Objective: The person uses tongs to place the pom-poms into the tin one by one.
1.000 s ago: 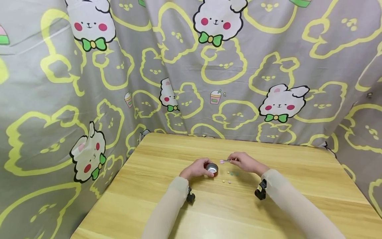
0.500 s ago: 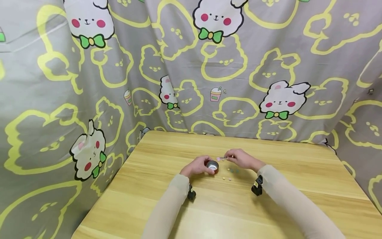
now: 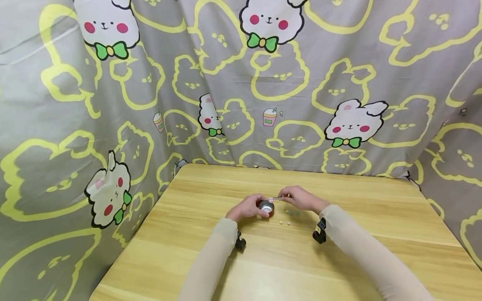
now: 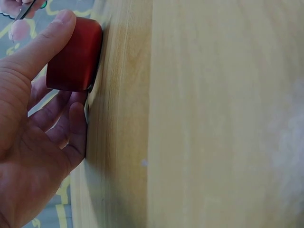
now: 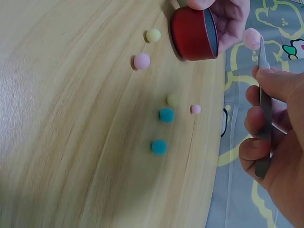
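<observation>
My left hand [image 3: 249, 207] holds a small round red tin [image 5: 190, 35] on the table, thumb on one side and fingers on the other. Its grey mouth faces up in the head view; whether anything lies inside cannot be told. With my right hand [image 3: 301, 198] I grip metal tweezers [image 5: 265, 111], and a pink ball [image 5: 251, 38] is pinched at their tips, beside and above the tin's rim. On the table near the tin lie a larger pink ball [image 5: 141, 61], a yellow ball [image 5: 153, 35], another yellow ball [image 5: 172, 100], blue balls [image 5: 166, 115] and a small pink ball [image 5: 195, 109].
The wooden table [image 3: 211, 184] runs back to a grey curtain [image 3: 241, 83] with cartoon animals, which also hangs at both sides. Black camera mounts sit on both wrists, the right one [image 3: 320, 232] standing over the table.
My right hand has moved left, carrying the pink ball in the tweezers from beyond the tin's right side to its rim. The left hand keeps holding the tin in place.
</observation>
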Action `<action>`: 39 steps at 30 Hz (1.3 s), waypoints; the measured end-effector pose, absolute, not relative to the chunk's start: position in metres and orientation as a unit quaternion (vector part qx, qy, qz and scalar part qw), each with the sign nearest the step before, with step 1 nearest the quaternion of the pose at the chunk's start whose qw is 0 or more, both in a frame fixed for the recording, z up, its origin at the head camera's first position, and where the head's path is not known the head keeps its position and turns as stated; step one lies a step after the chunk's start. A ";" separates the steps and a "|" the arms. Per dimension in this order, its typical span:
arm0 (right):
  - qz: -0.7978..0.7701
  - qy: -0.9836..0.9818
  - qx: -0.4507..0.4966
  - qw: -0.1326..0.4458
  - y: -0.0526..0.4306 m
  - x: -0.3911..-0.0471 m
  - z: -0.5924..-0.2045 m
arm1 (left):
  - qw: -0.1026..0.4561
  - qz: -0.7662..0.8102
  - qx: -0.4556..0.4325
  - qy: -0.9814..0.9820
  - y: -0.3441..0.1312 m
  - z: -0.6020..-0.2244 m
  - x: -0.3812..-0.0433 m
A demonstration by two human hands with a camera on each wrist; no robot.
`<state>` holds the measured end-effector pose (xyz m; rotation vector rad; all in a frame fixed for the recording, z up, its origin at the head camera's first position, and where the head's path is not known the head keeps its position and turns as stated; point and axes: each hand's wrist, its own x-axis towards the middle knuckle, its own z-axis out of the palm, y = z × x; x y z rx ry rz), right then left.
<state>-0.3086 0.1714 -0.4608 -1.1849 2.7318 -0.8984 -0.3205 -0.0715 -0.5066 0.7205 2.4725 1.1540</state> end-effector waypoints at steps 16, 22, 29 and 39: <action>-0.256 0.878 -0.404 0.019 0.160 -0.312 -0.464 | 0.157 0.396 0.250 0.869 -0.071 -0.506 -0.325; -0.256 0.876 -0.408 0.015 0.154 -0.314 -0.466 | 0.155 0.400 0.255 0.867 -0.075 -0.504 -0.325; -0.252 0.873 -0.417 0.017 0.155 -0.312 -0.469 | 0.154 0.403 0.254 0.866 -0.074 -0.506 -0.321; -0.248 0.879 -0.405 0.030 0.155 -0.311 -0.473 | 0.156 0.403 0.260 0.863 -0.072 -0.506 -0.316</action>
